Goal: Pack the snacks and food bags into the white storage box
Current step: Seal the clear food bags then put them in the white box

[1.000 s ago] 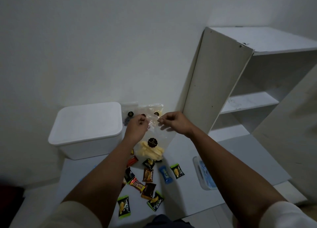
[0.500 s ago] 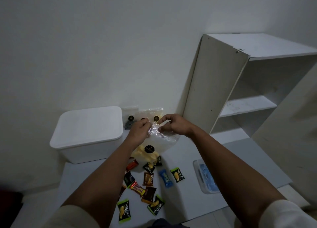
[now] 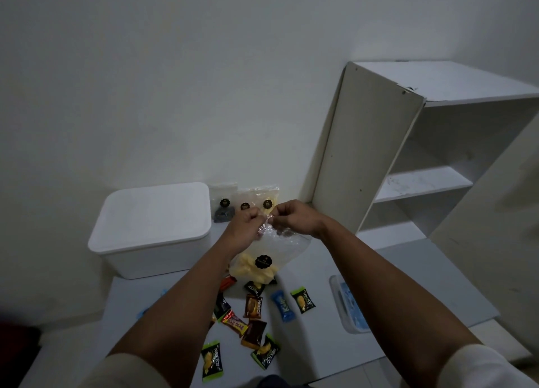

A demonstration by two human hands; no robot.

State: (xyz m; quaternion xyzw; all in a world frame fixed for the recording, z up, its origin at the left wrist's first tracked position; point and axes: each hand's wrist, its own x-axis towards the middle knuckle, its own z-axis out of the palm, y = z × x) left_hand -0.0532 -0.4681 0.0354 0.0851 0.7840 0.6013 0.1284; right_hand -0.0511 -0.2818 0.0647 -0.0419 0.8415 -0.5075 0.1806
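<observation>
Now we pinch the top edge of the clear food bag (image 3: 271, 249) with both grips, left hand (image 3: 243, 227) and right hand (image 3: 294, 217) closed on it; bag hangs below them, above the scattered snack packets (image 3: 253, 306). Lidded white storage box (image 3: 154, 227) sits left, apart.

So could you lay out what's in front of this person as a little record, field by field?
Left hand: pinches the top of the clear plastic food bag of yellow chips
Right hand: pinches the same bag top
White lidded plastic storage box: closed, left of the hands
Clear food bags against the wall: three, upright
Small wrapped snacks: scattered on the grey surface
White open shelf unit: to the right
</observation>
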